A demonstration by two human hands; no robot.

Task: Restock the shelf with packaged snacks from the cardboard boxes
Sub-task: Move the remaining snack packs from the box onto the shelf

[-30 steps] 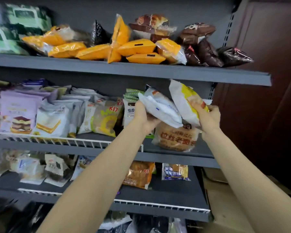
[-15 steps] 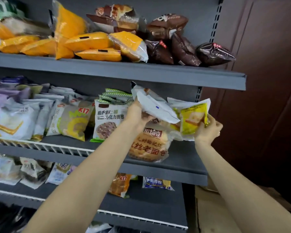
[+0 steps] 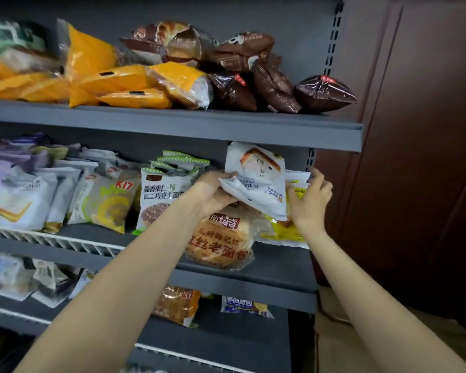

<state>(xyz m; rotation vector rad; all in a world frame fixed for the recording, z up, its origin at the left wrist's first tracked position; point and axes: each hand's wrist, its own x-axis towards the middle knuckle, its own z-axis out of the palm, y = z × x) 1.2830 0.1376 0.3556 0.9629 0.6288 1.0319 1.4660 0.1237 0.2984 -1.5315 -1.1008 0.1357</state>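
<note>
1. Hands up at the middle shelf point(image 3: 280, 262), right-hand end, both working the same spot.
2. Left hand point(image 3: 213, 193) has its grip closed on the lower left corner of the white toast packet point(image 3: 256, 181); the packet hangs in the air above the round bread bag point(image 3: 218, 242), not yet resting on the shelf.
3. My read: it is held clear so the space behind can be sorted first.
4. Right hand point(image 3: 311, 199) has fingers spread and fairly straight, a wide grip pressed against the yellow packet point(image 3: 288, 227), which stands at the shelf's far right; it looks like a nudge to keep that one upright.
5. White packet faces us, printed side out, but the small text reads upside down, so the label is inverted or turned.
6. Its long axis runs tilted, upper left to lower right, top edge close under the top shelf point(image 3: 172, 125).
7. Cardboard box point(image 3: 334, 345) waits at lower right, beside the shelf unit.
</note>
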